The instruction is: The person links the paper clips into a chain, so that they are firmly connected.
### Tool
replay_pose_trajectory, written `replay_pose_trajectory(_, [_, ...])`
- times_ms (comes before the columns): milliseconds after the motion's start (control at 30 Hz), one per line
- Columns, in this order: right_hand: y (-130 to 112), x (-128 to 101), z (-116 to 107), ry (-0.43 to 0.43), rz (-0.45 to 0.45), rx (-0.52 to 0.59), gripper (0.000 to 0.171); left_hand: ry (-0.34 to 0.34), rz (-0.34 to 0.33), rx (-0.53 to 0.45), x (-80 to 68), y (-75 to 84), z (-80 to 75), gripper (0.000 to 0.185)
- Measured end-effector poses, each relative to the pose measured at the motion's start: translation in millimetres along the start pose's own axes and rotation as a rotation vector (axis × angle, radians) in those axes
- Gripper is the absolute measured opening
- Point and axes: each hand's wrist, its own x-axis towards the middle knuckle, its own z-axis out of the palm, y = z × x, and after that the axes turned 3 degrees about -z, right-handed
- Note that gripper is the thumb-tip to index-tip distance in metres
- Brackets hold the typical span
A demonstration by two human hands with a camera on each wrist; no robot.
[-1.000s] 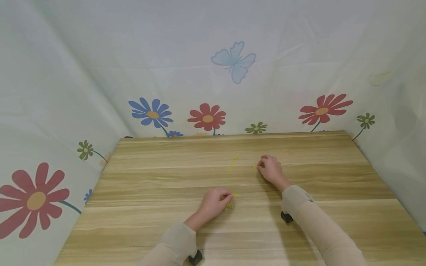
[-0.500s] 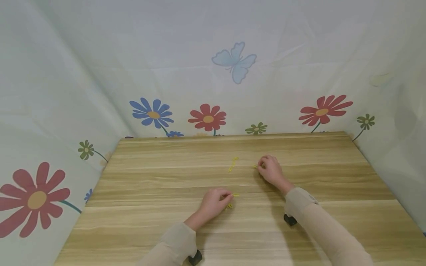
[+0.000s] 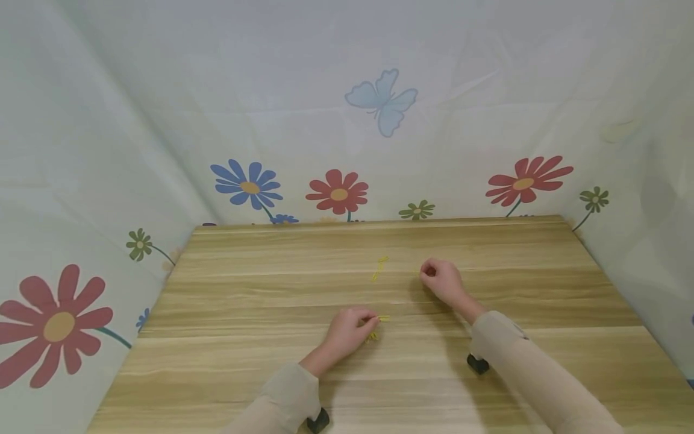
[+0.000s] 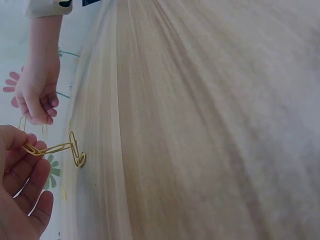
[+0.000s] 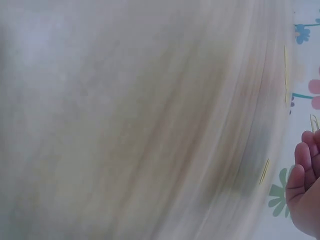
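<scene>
My left hand (image 3: 352, 330) pinches a chain of linked yellow paper clips (image 4: 55, 149) between thumb and fingertips. One clip (image 3: 384, 318) sticks out to the right of those fingertips, and the rest of the chain hangs below them, close over the table. Farther back and to the right, my right hand (image 3: 443, 282) has thumb and forefinger brought together in a ring. In the right wrist view a single paper clip (image 5: 314, 123) shows at its fingertips. More yellow paper clips (image 3: 381, 268) lie on the table between the two hands, toward the back.
The wood-grain table (image 3: 260, 265) reaches back to a white curtain (image 3: 461, 150) printed with flowers and a butterfly. Another curtain side stands along the left. A lone paper clip (image 5: 264, 171) lies on the table in the right wrist view.
My right hand has shifted slightly right and toward me. The clip end that stuck out left of its fingertips now barely shows in the head view. My left hand stays in place.
</scene>
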Motion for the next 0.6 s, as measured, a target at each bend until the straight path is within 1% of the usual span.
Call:
replay_pose_trajectory(167, [-6,-5,0,-0.059,0.009,0.045,0.006,-0.002,-0.008,-0.009,0.5,-0.6,0.9,0.017])
replay_pose_trajectory(267, [-11,-8,1,-0.086,-0.005,0.054,0.007,-0.002,-0.019,-0.015,1.1,-0.7,1.2,0.018])
replay_pose_trajectory(467, [-19,-13,2,-0.112,-0.029,0.074,0.005,0.000,-0.043,-0.033,2.3,1.6,0.5,0.018])
replay_pose_trajectory(600, [-24,-16,3,-0.123,-0.055,0.106,0.005,0.009,-0.042,-0.040,3.2,3.5,-0.3,0.018])
